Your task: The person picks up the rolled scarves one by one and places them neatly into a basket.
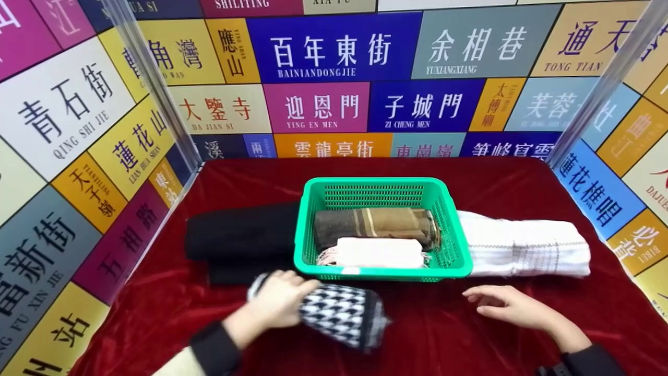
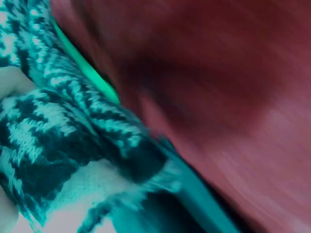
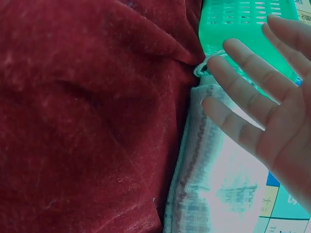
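My left hand [image 1: 282, 300] grips a rolled black-and-white houndstooth scarf [image 1: 336, 310] by its left end, just in front of the green basket [image 1: 383, 271]. The scarf's free end is blurred and points down to the right. In the left wrist view the knitted scarf [image 2: 73, 131] fills the left side, and little of the hand shows. Inside the basket lie a rolled brown striped scarf [image 1: 376, 227] and, before it, a rolled white fringed one [image 1: 380, 253]. Holding nothing, my right hand [image 1: 514, 308] hovers near the folded white scarf [image 1: 527, 248], its fingers spread and relaxed in the right wrist view.
A folded black cloth [image 1: 240, 235] lies against the basket's left side. Dark red velvet [image 1: 433, 344] covers the table and wrinkles toward the front. Panels with printed street names [image 1: 334, 47] stand at the back and both sides, with clear posts [image 1: 156, 78] at the corners.
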Demonstrator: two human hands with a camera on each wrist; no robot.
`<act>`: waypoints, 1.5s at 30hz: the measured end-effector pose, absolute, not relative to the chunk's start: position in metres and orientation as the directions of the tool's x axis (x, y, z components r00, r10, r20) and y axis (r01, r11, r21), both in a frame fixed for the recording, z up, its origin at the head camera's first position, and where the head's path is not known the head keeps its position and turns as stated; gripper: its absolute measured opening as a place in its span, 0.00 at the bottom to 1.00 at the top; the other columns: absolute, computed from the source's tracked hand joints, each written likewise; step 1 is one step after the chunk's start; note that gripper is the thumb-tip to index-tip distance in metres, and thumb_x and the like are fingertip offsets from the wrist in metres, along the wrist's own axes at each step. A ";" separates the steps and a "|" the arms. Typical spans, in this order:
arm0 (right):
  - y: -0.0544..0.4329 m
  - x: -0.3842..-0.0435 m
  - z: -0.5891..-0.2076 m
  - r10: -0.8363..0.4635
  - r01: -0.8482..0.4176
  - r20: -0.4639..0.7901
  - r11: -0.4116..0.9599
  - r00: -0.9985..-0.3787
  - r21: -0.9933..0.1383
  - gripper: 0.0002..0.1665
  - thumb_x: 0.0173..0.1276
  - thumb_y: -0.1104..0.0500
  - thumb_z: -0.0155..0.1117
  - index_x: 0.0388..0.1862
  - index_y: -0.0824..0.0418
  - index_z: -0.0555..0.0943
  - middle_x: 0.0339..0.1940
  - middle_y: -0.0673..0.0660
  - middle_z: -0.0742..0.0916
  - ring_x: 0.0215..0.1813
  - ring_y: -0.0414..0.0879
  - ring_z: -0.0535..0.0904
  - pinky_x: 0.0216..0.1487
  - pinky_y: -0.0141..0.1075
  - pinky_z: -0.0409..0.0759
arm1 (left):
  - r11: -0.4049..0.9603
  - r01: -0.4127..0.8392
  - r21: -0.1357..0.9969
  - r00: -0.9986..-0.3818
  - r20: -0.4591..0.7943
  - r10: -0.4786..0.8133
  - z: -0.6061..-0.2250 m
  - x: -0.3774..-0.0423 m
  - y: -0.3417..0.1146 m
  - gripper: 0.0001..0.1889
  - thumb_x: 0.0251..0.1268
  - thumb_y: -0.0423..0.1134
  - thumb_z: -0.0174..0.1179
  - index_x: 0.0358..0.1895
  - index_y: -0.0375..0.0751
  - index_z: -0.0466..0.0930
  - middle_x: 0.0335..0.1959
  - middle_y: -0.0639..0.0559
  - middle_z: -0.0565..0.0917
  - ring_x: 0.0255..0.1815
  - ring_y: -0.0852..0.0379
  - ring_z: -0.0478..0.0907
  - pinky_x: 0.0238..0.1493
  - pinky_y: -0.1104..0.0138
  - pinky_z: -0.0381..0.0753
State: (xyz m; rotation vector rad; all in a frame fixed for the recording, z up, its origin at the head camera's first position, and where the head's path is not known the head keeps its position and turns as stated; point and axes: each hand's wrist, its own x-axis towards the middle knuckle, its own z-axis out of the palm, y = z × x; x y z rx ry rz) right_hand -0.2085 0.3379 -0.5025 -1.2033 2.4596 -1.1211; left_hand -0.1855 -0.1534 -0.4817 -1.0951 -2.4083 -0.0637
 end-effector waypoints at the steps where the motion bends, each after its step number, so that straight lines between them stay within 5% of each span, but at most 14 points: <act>1: 0.338 -0.208 -0.503 -0.741 -0.602 0.153 0.387 -0.654 -0.698 0.20 0.63 0.67 0.57 0.55 0.60 0.75 0.43 0.59 0.83 0.44 0.41 0.80 0.40 0.31 0.77 | 0.690 0.709 -0.146 -0.586 0.423 0.691 -0.481 -0.184 -0.141 0.28 0.25 0.48 0.67 0.42 0.51 0.76 0.24 0.54 0.79 0.25 0.54 0.73 0.24 0.62 0.71; 13: 0.333 -0.208 -0.503 -0.693 -0.640 0.217 0.437 -0.688 -0.632 0.18 0.62 0.68 0.58 0.52 0.64 0.76 0.41 0.59 0.84 0.42 0.40 0.80 0.40 0.34 0.78 | 0.827 0.541 -0.151 -0.771 0.305 0.560 -0.483 -0.181 -0.019 0.27 0.27 0.45 0.68 0.41 0.48 0.72 0.23 0.52 0.78 0.28 0.52 0.73 0.28 0.60 0.69; 19: 0.312 -0.204 -0.498 -0.641 -0.675 0.271 0.547 -0.718 -0.496 0.16 0.62 0.64 0.60 0.49 0.64 0.78 0.45 0.57 0.84 0.46 0.42 0.80 0.46 0.33 0.76 | 0.811 0.500 -0.305 -0.695 0.417 0.585 -0.505 -0.183 0.002 0.30 0.26 0.48 0.67 0.44 0.48 0.72 0.24 0.52 0.76 0.27 0.54 0.72 0.24 0.64 0.68; 25: 0.281 -0.195 -0.495 -0.625 -0.683 0.278 0.645 -0.730 -0.343 0.18 0.62 0.59 0.61 0.50 0.62 0.78 0.47 0.57 0.83 0.49 0.53 0.78 0.48 0.46 0.75 | 0.778 0.506 -0.373 -0.621 0.468 0.629 -0.528 -0.189 -0.005 0.34 0.24 0.49 0.67 0.47 0.49 0.72 0.29 0.52 0.76 0.29 0.54 0.72 0.26 0.64 0.68; 32: 0.256 -0.195 -0.492 -0.654 -0.704 0.264 0.639 -0.709 -0.309 0.19 0.58 0.68 0.57 0.50 0.65 0.78 0.47 0.60 0.82 0.50 0.53 0.77 0.48 0.47 0.75 | 0.744 0.622 -0.243 -0.662 0.345 0.666 -0.529 -0.191 -0.022 0.45 0.32 0.65 0.64 0.60 0.51 0.64 0.45 0.49 0.73 0.42 0.51 0.70 0.40 0.59 0.67; 35: 0.251 -0.198 -0.490 -0.663 -0.692 0.221 0.628 -0.716 -0.356 0.14 0.62 0.63 0.56 0.47 0.65 0.79 0.45 0.58 0.82 0.48 0.52 0.77 0.48 0.46 0.75 | 0.745 0.660 -0.100 -0.693 0.301 0.655 -0.526 -0.190 -0.033 0.40 0.45 0.70 0.54 0.64 0.57 0.63 0.48 0.50 0.74 0.47 0.51 0.70 0.45 0.57 0.66; 40: 0.246 -0.205 -0.488 -0.661 -0.615 0.087 0.631 -0.745 -0.472 0.16 0.61 0.49 0.61 0.38 0.60 0.75 0.35 0.50 0.80 0.38 0.44 0.76 0.39 0.39 0.75 | 0.719 0.682 0.132 -0.726 0.237 0.645 -0.517 -0.192 -0.050 0.28 0.63 0.63 0.43 0.63 0.58 0.67 0.52 0.48 0.76 0.51 0.49 0.72 0.47 0.54 0.69; 45: 0.242 -0.207 -0.487 -0.659 -0.548 -0.021 0.642 -0.752 -0.536 0.21 0.55 0.46 0.66 0.38 0.58 0.72 0.36 0.49 0.76 0.39 0.43 0.72 0.38 0.37 0.72 | 0.743 0.629 0.228 -0.775 0.102 0.624 -0.509 -0.196 -0.067 0.34 0.56 0.64 0.52 0.62 0.46 0.68 0.53 0.44 0.77 0.53 0.46 0.73 0.52 0.55 0.70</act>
